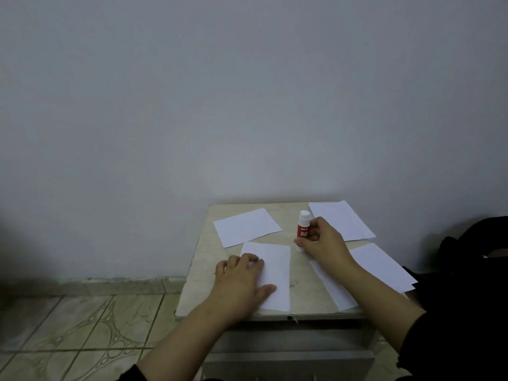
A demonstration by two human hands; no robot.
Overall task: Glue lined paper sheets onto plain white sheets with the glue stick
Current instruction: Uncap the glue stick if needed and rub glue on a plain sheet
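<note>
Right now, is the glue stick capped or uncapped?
Capped. The glue stick stands upright on the table with its white cap on, held by the right hand.

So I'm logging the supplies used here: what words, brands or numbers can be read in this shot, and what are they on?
"GLUE STICK": white letters on the red label of the glue stick, partly covered by the right hand.
A small white brand mark above it on the same label: too blurred to read.
Paper sheets on the table, including the sheet under the left hand: no legible writing.
</note>
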